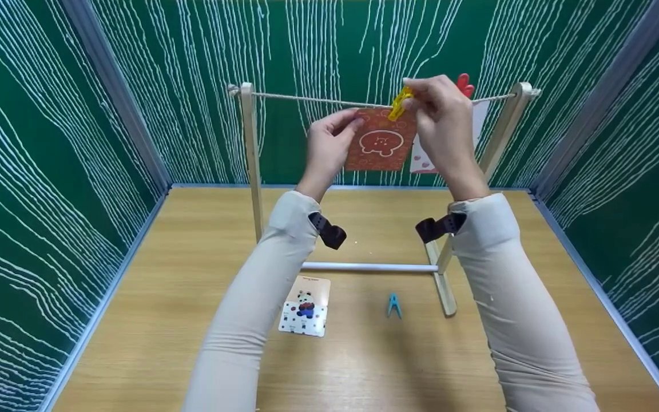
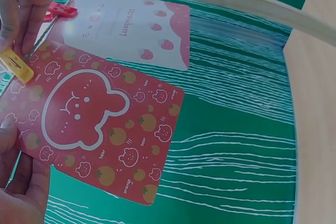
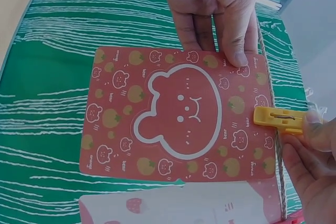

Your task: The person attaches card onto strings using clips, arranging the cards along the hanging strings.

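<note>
Panda card: lies flat on the bench (image 1: 358, 355), the panda card (image 1: 305, 315) showing only in the head view.
Left hand: the left hand (image 1: 328, 146) pinches the bear card near its upper left corner; the right wrist view adds that the thumb is on the printed face with fingers behind, which the head view barely shows.
Bear card: the red bear card (image 1: 380, 150) hangs upright at the rope (image 1: 306, 99), its top edge along it.
Handling: probably light, thin and fairly stiff, smooth enough to slip and easy to crease; best held by a top corner or side edge, clear of the peg.
Blue peg: the blue peg (image 1: 393, 306) is on the bench, absent from both wrist views.
Yellow peg: the yellow peg (image 1: 401, 104) crosses rope and card edge; full bite cannot be told.
Right hand: the right hand (image 1: 445, 120) pinches the yellow peg's outer end.
Strawberry card: the white strawberry card (image 2: 126, 32) hangs beyond, by a red peg (image 1: 465, 86); its lettering reads in the left wrist view.
</note>
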A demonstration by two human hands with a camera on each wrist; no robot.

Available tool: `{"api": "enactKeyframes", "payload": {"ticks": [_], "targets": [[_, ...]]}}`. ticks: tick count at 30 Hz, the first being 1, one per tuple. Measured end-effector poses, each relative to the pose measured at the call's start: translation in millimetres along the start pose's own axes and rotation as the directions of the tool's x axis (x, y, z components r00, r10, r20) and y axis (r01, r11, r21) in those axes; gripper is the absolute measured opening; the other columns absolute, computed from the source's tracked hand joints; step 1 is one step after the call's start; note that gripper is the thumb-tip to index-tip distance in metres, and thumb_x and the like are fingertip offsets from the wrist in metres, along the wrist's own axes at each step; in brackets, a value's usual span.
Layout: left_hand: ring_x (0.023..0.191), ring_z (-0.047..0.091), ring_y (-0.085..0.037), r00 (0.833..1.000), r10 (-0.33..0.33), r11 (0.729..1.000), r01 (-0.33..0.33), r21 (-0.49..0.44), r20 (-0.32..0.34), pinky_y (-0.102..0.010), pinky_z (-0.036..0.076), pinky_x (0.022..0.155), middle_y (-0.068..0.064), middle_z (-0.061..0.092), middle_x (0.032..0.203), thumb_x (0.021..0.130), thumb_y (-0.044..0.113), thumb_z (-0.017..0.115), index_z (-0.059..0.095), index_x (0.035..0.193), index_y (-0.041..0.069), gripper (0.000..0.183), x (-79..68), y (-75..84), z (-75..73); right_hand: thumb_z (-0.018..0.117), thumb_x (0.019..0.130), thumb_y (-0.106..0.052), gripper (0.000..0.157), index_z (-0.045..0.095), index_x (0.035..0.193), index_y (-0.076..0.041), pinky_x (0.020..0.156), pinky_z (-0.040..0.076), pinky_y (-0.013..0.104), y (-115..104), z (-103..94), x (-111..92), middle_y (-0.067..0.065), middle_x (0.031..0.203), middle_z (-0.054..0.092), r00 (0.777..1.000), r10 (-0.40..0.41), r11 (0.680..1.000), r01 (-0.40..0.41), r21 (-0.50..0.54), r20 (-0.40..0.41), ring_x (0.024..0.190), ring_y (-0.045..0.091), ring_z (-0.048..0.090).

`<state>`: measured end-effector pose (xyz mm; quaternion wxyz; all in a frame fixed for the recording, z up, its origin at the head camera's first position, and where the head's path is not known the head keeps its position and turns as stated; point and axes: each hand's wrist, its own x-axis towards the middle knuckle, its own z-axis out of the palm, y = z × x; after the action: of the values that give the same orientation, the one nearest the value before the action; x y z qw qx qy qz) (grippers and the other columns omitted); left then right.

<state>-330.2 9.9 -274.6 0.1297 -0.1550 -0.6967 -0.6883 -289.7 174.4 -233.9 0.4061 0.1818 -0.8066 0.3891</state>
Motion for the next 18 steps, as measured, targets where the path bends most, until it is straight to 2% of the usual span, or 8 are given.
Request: {"api": "enactKeyframes", "payload": {"ticks": [7, 14, 18], "targets": [[0.094, 0.065, -0.015, 1.000, -0.010, 1.000, 0.010, -0.017, 0.009, -0.022, 0.055, 0.083, -0.007, 0.070, 0.110, 0.092, 0.014, 0.061, 0.068, 0.119, 0.006, 0.029, -0.9, -3.5, -0.1, 0.058, 0.095, -0.011, 0.028, 0.065, 0.123, -0.009, 0.093, 0.049, 0.019, -3.5, -1.2, -1.1, 0.010, 0.114, 0.066, 0.997, 0.035, 0.998, -0.032, -0.050, 0.065, 0.104, 0.015, 0.061], [0.095, 0.066, -0.014, 1.000, -0.023, 0.999, 0.023, -0.028, 0.011, -0.023, 0.055, 0.084, -0.006, 0.071, 0.111, 0.092, 0.014, 0.061, 0.069, 0.118, 0.009, 0.028, -3.8, -4.5, -1.7, 0.059, 0.094, -0.009, 0.037, 0.058, 0.131, -0.010, 0.095, 0.051, 0.032, -2.6, -1.7, -4.4, 0.014, 0.118, 0.063, 0.994, 0.028, 0.998, -0.023, -0.053, 0.107, 0.109, 0.019, 0.061], [0.096, 0.067, -0.014, 0.999, -0.031, 0.999, 0.032, -0.024, 0.014, -0.022, 0.054, 0.085, -0.005, 0.071, 0.112, 0.093, 0.016, 0.060, 0.067, 0.121, 0.011, 0.030, -4.0, -5.4, -2.5, 0.058, 0.094, -0.012, 0.038, 0.057, 0.132, -0.011, 0.095, 0.051, 0.028, -3.2, -2.5, -5.0, 0.012, 0.121, 0.063, 0.991, 0.046, 0.997, -0.039, -0.066, 0.123, 0.110, 0.018, 0.061]]}}
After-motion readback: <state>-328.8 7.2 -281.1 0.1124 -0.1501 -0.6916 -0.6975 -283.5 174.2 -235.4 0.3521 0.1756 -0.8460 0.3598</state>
